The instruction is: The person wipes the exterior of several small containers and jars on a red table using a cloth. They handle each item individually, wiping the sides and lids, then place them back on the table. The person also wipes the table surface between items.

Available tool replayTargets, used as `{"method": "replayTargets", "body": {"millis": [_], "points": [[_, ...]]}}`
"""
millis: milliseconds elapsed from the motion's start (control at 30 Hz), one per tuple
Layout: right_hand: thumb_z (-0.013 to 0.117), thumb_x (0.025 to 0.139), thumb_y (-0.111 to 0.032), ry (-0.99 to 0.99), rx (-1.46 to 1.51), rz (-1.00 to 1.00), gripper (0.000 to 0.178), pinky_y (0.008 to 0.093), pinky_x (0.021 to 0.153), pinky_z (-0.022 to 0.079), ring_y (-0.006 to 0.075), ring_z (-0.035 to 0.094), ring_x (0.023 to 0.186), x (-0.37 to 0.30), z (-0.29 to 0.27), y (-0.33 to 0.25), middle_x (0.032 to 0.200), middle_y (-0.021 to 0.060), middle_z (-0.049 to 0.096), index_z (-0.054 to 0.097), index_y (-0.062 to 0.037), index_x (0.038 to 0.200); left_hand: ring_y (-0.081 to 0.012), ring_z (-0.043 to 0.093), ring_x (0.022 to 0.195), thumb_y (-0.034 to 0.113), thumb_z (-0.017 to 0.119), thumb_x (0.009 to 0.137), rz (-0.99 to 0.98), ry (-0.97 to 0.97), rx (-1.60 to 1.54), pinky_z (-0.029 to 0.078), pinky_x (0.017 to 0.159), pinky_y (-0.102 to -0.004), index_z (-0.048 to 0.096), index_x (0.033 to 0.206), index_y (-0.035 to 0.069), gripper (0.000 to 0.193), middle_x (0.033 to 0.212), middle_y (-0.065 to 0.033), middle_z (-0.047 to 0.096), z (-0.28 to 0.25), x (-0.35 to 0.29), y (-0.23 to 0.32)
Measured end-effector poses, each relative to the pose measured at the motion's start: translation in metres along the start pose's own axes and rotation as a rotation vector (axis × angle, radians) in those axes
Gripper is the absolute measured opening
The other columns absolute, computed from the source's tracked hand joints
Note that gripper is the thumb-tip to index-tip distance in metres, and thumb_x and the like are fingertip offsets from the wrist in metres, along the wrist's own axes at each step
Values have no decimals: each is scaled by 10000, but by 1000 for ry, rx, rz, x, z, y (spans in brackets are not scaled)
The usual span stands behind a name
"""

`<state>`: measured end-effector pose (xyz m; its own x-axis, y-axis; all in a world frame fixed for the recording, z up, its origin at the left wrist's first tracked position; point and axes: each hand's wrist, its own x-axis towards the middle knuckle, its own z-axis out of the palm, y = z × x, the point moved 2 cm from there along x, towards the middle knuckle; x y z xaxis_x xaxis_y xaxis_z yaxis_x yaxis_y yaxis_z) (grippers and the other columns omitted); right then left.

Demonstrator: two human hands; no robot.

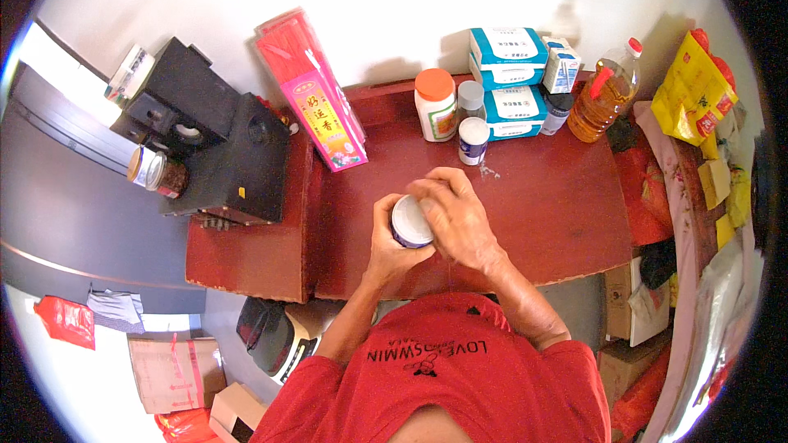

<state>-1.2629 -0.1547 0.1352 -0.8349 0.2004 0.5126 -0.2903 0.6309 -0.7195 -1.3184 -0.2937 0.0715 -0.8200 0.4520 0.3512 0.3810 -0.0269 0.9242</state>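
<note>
A small round dark-blue jar with a whitish top (pixel 412 220) is held upright above the near middle of the red table. My left hand (pixel 384 244) is wrapped round its left side and underneath. My right hand (pixel 461 217) bends over the jar's right and far rim, its fingers curled against the top edge. Part of the jar's right side is hidden by that hand. Just beyond stands a similar blue-and-white jar with a white top (pixel 473 141), with white specks (pixel 490 171) scattered beside it on the table.
An orange-lidded white bottle (pixel 436 107), blue-and-white tissue packs (pixel 514 112) and an oil bottle (pixel 606 94) line the table's back. Pink incense packets (pixel 324 119) lean at the left. Black speakers (pixel 238 160) stand farther left; bags and boxes crowd the right.
</note>
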Motion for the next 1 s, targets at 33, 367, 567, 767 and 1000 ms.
{"method": "replayTargets", "body": {"millis": [33,367,567,767,1000], "points": [[567,838,-211,6,107,60,279,409,865,443,318,505,996,-4,3,22,1061,127,549,620,-62,1068,-200,536,1080,116,876,561,-1,-4,34,442,940,-342,360,1243,36,859,1172,-102,520,2,1,-3],[612,843,-276,-35,-629,443,408,482,866,431,350,449,1129,-110,19,194,1203,145,479,538,-125,1214,-171,567,1023,-1,822,624,-222,195,-106,473,910,-325,402,1261,48,765,1114,-60,563,31,45,-75],[622,806,-307,-144,-806,379,532,508,935,340,315,391,1206,-135,25,209,1329,114,411,472,-188,1302,-161,547,1032,-24,831,604,-182,250,-180,477,914,-316,401,1271,57,798,1120,-55,535,67,76,-131],[619,796,-331,-164,-806,415,537,497,938,327,296,392,1203,-132,21,209,1331,88,411,479,-198,1297,-165,528,1062,-11,829,607,-226,273,-130,454,944,-312,402,1270,46,790,1155,-58,506,95,102,-163],[630,785,-340,-167,-818,403,551,485,934,328,273,394,1202,-127,20,209,1333,68,411,479,-212,1298,-184,522,1071,17,833,614,-193,313,-105,445,939,-309,436,1235,41,738,1161,-63,502,105,113,-180]]}}
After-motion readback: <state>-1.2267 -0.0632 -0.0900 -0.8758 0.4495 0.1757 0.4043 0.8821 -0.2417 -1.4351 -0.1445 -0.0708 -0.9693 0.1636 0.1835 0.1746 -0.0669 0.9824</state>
